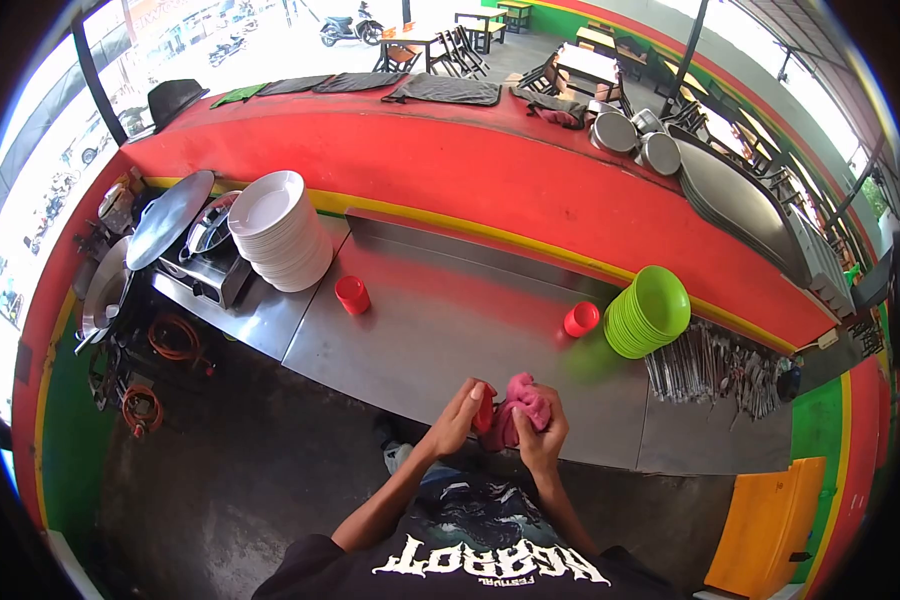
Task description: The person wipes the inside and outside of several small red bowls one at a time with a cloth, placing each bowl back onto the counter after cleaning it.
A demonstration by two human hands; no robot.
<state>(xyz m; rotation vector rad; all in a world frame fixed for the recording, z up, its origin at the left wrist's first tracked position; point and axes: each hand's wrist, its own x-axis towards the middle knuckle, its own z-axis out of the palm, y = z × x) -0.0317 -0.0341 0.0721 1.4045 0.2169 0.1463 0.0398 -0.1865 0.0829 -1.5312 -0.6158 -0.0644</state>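
Observation:
My left hand [456,420] is wrapped around a red cup [483,408], held just over the front edge of the steel counter. A crumpled pink cloth [526,400] is bunched in my right hand [544,430], close against the cup. The cup is partly hidden by my fingers and the cloth. On the counter stand two more red cups: one red cup [351,295] to the left, beside the plates, and another red cup [581,319] to the right, near the green bowls.
The steel counter [420,340] carries a tall stack of white plates [280,235], a stack of green bowls [650,315] and piled cutlery [720,375]. A portable stove [205,270] with a lidded pan is at left. Behind runs a red ledge [420,160]; an orange chair [767,525] stands lower right.

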